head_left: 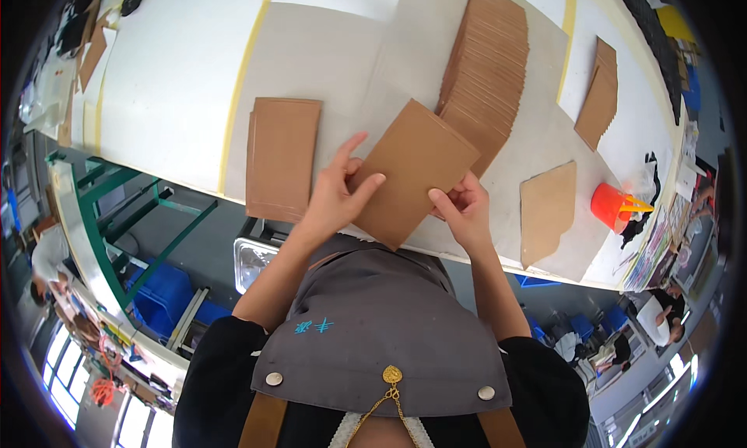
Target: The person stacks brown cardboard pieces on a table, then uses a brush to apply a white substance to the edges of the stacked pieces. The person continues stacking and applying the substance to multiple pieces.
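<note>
While both hands are gripping one brown cardboard sheet [412,172] over the table's near edge, the left hand [336,191] is pinching its left side and the right hand [463,207] its lower right edge. Flat cardboard pile [282,156] is lying just left; fanned cardboard stack [486,70] behind; single shaped piece [547,208] and orange cup [609,205] right, on white table [171,98].
</note>
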`<state>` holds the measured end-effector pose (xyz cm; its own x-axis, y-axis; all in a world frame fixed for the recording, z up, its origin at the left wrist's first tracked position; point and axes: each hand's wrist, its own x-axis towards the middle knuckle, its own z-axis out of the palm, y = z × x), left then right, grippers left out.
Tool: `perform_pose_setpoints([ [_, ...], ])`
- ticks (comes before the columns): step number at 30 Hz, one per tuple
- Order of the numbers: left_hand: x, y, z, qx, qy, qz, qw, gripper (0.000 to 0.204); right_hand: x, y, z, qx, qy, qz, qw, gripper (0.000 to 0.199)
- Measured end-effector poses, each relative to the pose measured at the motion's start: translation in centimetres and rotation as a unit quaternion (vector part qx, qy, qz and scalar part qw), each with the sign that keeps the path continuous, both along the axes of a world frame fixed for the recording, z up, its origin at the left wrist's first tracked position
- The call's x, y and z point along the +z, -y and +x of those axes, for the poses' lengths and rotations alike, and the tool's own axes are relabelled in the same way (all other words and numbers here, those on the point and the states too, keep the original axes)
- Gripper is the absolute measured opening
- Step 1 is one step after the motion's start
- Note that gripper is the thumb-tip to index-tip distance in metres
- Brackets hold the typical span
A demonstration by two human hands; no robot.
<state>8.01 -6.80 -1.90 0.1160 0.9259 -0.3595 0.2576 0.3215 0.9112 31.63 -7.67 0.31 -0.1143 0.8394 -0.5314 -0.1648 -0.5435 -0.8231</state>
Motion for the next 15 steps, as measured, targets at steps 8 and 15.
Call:
perform_pose_setpoints([
  [8,-3.4,0.8,8.0,-0.068,-0.058,0.173,0.981,0.052,-2.0,1.4,4.6,0.009,0.400,0.137,0.906,0.064],
  [15,-4.6,0.6,8.9,-0.062,-0.094,0.166,0.980,0.039,-3.1,0.9,5.3,0.025,0.461,0.188,0.867,0.053],
])
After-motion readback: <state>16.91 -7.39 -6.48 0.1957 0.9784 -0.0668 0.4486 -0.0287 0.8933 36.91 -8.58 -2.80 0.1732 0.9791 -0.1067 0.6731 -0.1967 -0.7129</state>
